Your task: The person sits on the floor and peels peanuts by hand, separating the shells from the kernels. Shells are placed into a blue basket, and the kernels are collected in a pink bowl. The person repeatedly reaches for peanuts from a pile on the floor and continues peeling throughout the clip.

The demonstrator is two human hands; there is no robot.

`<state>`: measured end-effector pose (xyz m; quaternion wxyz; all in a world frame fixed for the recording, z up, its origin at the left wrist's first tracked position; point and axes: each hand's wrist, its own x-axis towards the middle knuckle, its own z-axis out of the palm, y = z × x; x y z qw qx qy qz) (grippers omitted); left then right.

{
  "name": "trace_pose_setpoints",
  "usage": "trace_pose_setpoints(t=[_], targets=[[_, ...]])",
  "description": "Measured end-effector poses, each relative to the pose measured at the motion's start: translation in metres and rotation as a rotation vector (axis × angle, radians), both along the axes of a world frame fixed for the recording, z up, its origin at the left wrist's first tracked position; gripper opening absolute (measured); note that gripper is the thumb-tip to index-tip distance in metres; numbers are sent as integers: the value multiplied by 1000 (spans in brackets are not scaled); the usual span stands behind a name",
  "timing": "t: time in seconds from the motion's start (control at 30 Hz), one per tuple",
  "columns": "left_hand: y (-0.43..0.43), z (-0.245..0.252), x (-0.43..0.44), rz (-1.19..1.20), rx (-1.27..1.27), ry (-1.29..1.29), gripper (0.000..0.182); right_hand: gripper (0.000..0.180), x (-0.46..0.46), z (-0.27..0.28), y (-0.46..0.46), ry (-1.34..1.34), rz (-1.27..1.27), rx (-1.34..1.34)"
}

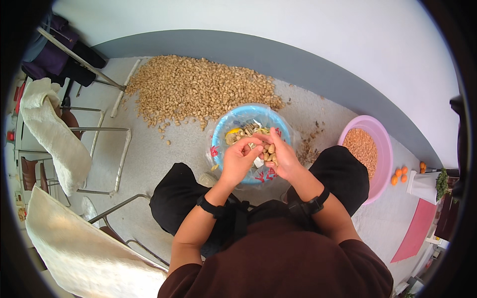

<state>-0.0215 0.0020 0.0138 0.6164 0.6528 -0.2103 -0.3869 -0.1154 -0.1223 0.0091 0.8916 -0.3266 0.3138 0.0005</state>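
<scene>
Several unshelled peanuts [269, 153] lie in the palm and fingers of my right hand [284, 158]. My left hand [238, 160] meets it, thumb and forefinger pinched together by my right fingertips. Whatever may be between those left fingers is hidden. Both hands hover above a blue basin [220, 128] lined with a clear plastic bag that bears red print. Inside the basin are peanut shells and yellow fruit peel [233, 131]. Past the basin, a wide heap of unshelled peanuts [197, 85] spreads over the floor along the wall.
A pink basin [385, 156] of shelled peanut kernels [360, 147] stands by my right knee. Oranges [398, 172] and a white planter [421, 186] are farther right. At left are metal-framed chairs with pale fleece covers [56, 134]. Brown debris [311, 143] litters the floor beside the blue basin.
</scene>
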Motion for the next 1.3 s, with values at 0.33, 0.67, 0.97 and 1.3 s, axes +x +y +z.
trace_pose_setpoints(t=[0.33, 0.67, 0.97, 1.3], targets=[[-3, 2, -4, -65, 146, -17, 15, 53, -1, 2, 8, 31, 27, -164], [3, 5, 12, 37, -136, 591, 18, 31, -2, 10, 9, -147, -3, -370], [3, 1, 7, 3, -59, 532, 17, 22, 0, 2, 12, -149, -165, -762], [-2, -12, -16, 16, -10, -30, 27, 16, 0, -2, 16, -144, -247, -917]])
